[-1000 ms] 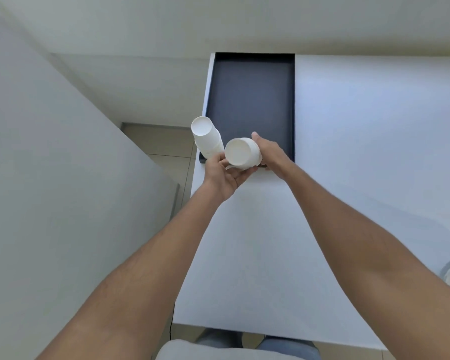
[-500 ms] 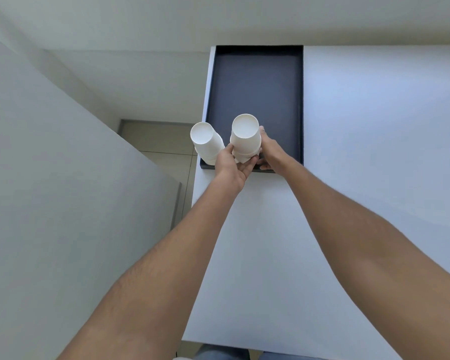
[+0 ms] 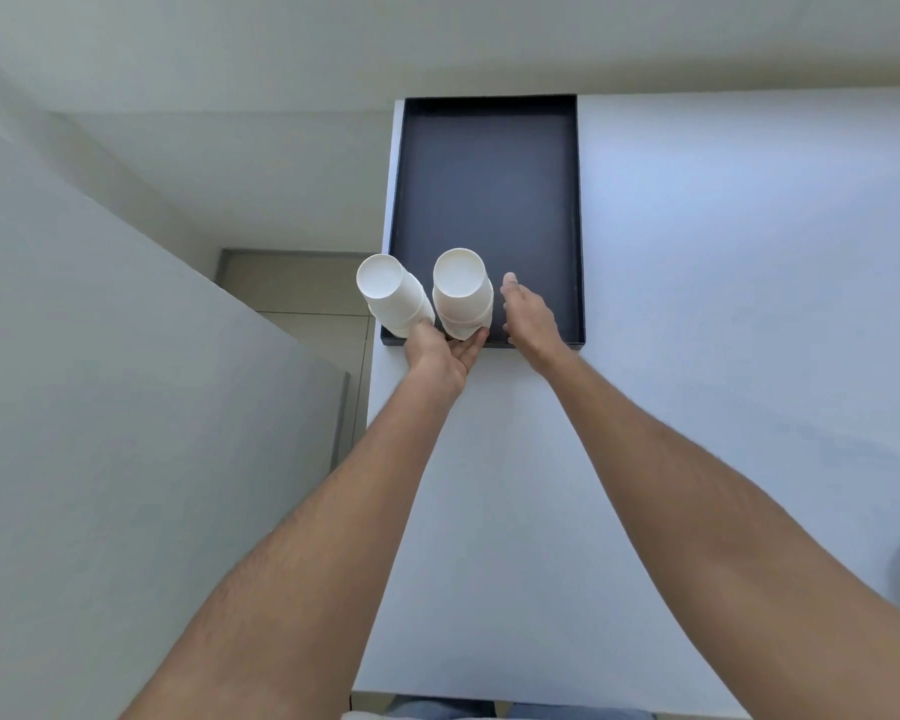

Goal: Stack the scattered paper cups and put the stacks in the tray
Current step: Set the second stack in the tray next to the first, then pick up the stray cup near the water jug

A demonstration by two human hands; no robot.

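The left hand [image 3: 445, 350] lies at the near left corner of the dark tray [image 3: 489, 179]. Its fingers are loosely extended against the base of the right cup stack [image 3: 462, 293], touching it on the near side; whether they are curled round it cannot be determined. The left cup stack [image 3: 393, 296] stands just beside the right cup stack, at the tray's left wall, tilted outward to the left. Both stacks are inverted, bases up, in the near left corner of the tray. The right hand [image 3: 528, 317] is over the near part of the tray, just right of the right cup stack, fingers relaxed and holding nothing. The tray rests on the white table [image 3: 697, 304] at its far left edge.
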